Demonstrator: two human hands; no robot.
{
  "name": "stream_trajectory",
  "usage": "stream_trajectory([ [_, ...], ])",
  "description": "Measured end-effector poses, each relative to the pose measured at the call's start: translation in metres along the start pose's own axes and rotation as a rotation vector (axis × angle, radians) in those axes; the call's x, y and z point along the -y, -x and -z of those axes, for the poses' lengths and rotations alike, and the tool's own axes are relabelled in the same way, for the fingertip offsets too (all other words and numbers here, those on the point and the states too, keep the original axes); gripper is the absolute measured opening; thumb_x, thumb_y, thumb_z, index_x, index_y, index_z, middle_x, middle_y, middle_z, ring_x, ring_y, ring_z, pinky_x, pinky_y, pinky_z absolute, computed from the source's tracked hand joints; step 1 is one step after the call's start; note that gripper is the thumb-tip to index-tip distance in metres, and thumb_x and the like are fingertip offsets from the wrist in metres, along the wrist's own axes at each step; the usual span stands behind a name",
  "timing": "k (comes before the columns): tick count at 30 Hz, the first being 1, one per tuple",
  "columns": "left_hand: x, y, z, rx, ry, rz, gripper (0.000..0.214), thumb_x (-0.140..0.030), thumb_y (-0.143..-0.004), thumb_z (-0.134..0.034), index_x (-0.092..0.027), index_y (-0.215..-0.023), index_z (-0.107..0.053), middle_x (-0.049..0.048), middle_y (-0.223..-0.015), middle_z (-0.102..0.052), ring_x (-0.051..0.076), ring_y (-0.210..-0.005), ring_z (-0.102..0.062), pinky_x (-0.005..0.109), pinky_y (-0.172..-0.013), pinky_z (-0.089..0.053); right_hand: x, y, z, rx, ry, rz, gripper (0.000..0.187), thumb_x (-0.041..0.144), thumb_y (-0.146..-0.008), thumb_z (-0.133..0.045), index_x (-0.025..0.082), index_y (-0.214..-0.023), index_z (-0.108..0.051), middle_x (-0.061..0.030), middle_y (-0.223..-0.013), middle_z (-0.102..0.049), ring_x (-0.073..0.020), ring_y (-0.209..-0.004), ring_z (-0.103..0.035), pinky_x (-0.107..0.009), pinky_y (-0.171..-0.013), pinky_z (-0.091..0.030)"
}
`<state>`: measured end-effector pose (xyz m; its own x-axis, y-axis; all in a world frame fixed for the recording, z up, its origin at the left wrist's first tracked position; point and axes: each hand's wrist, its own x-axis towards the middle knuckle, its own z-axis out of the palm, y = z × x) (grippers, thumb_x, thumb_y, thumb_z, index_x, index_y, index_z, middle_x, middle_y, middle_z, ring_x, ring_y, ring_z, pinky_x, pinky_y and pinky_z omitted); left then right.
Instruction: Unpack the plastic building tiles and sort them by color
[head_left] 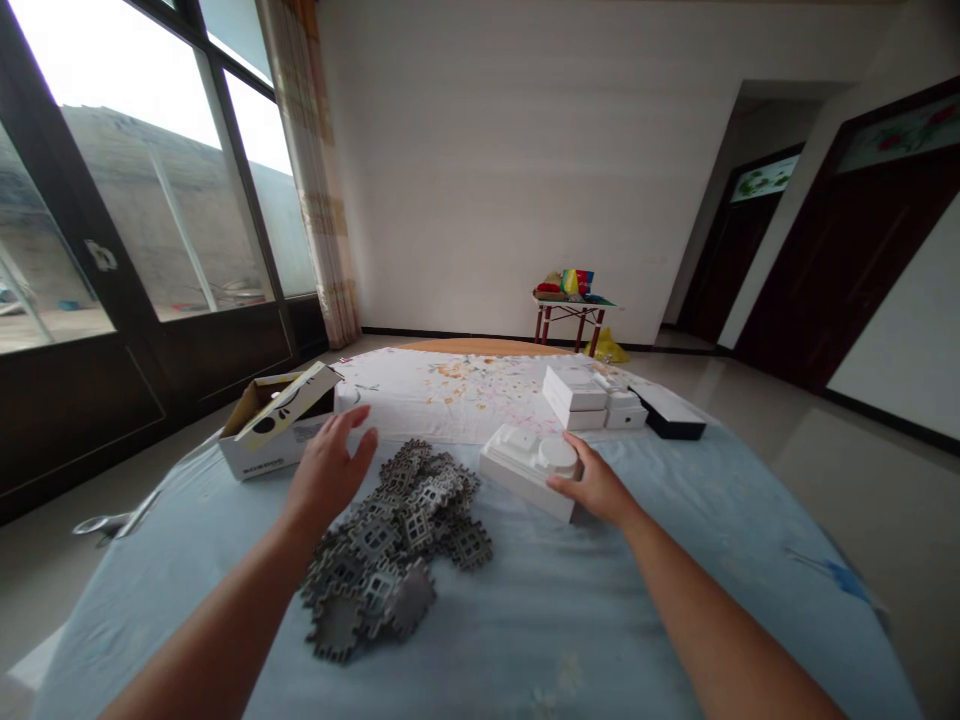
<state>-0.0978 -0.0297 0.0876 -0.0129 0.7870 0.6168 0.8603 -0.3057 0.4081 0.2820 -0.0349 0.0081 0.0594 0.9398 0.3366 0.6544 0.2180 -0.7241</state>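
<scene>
White insert [525,465] on blue sheet [600,620], right hand [596,487] touching, white wall [487,150] behind

I can read no text from my end, a short line of dark print on the front wall of the box [262,458], too small and blurred for me to make out even 1 letter
</scene>
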Motion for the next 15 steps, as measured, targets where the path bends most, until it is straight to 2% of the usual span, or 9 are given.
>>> stream_trajectory([
  [4,-0.043,0.017,-0.025,0.166,0.167,-0.015,0.046,-0.045,-0.081,-0.042,-0.018,-0.117,-0.050,0.0085,-0.110,-0.059,0.020,-0.098,-0.056,0.035,-0.087,-0.043,-0.003,-0.011,0.008,-0.181,-0.191,-0.051,0.076,0.048,-0.064,-0.064,0.018,-0.129,-0.039,-0.0107,-0.123,-0.053,-0.0239,-0.109,-0.053,-0.036,-0.093,-0.041],
  [8,-0.083,0.024,-0.057,0.331,0.179,-0.045,0.051,-0.044,-0.079,-0.044,-0.017,-0.123,-0.045,0.0127,-0.118,-0.054,0.023,-0.103,-0.055,0.037,-0.089,-0.042,-0.018,-0.017,0.025,-0.378,-0.081,-0.136,0.078,0.049,-0.063,-0.064,0.015,-0.128,-0.040,-0.0129,-0.125,-0.051,-0.0257,-0.111,-0.051,-0.037,-0.093,-0.041],
  [12,-0.117,0.026,-0.074,0.416,0.145,-0.107,0.050,-0.040,-0.079,-0.045,-0.016,-0.123,-0.047,0.0151,-0.122,-0.051,0.026,-0.110,-0.051,0.038,-0.093,-0.039,-0.039,-0.013,0.031,-0.386,0.182,-0.233,0.076,0.043,-0.063,-0.063,0.014,-0.129,-0.039,-0.0153,-0.125,-0.049,-0.0288,-0.115,-0.046,-0.041,-0.095,-0.038],
  [15,-0.118,0.021,-0.071,0.388,0.126,-0.124,0.048,-0.042,-0.079,-0.043,-0.016,-0.119,-0.051,0.0133,-0.120,-0.053,0.026,-0.108,-0.052,0.037,-0.092,-0.040,-0.049,-0.007,0.030,-0.351,0.354,-0.336,0.074,0.039,-0.065,-0.062,0.015,-0.130,-0.036,-0.0166,-0.126,-0.047,-0.0323,-0.117,-0.042,-0.046,-0.093,-0.037],
])
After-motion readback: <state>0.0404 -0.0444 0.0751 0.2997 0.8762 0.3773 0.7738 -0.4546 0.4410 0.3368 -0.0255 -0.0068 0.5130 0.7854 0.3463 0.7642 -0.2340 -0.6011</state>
